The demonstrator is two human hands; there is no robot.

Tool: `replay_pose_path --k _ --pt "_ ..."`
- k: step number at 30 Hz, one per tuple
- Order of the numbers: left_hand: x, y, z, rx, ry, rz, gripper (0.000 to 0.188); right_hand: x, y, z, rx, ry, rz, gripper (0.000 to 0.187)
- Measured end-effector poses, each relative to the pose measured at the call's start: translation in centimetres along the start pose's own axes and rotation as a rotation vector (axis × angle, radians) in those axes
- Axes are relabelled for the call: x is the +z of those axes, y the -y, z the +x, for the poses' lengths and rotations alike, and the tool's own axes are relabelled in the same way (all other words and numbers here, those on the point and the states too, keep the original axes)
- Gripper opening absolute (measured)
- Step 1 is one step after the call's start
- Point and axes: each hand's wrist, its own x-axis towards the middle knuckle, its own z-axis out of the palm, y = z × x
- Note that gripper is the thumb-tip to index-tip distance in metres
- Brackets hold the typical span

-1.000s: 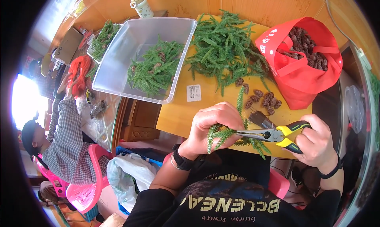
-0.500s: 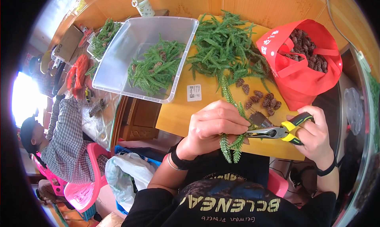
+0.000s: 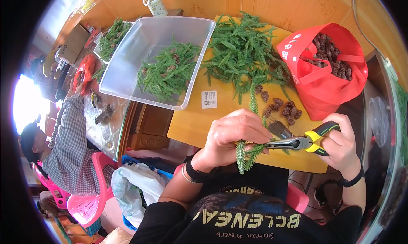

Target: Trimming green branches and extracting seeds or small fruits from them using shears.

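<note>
My left hand [image 3: 236, 135] pinches a green artificial pine sprig [image 3: 241, 158], whose needled tips stick out above and below the fingers. In my right hand [image 3: 342, 144] are long-nose pliers [image 3: 308, 142] with black and yellow handles. Their jaws reach the sprig right beside my left fingertips; what they bite on there is hidden. Several loose pine cones [image 3: 292, 111] lie on the yellow table [image 3: 187, 129] just beyond my hands. A dark bundle [image 3: 278, 128] rests partly behind the pliers. Farther back is a heap of green pine sprigs [image 3: 242, 48].
A clear plastic bin [image 3: 123, 80] at the left holds sprigs with cones. The red bag [image 3: 318, 91] at the right is full of pine cones. A white label card [image 3: 208, 99] lies on the table. At far left, a person in a checked shirt [image 3: 70, 146] sits at another table.
The upper end of the sprig has swung to the right and stands more upright. Both hands and the pliers have shifted slightly, staying close together at the sprig.
</note>
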Motion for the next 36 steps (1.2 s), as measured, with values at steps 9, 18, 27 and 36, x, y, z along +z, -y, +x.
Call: replay_pose_path --k 9,18,27,36 --pt "-0.1 1.0 0.0 -0.009 -0.032 -0.071 0.021 0.7 -0.6 0.7 0.003 0.035 0.060 0.031" --pt "-0.6 3.9 0.8 -0.077 -0.059 -0.124 0.017 3.2 -4.0 1.7 0.031 0.046 0.117 0.031" --pt "-1.0 3.0 2.0 -0.082 -0.068 -0.135 0.016 1.1 -3.4 3.4 0.016 0.002 0.017 0.022" --pt "-0.9 0.7 1.1 -0.065 -0.062 -0.174 0.015 -0.7 -0.7 2.8 -0.029 -0.040 -0.044 0.022"
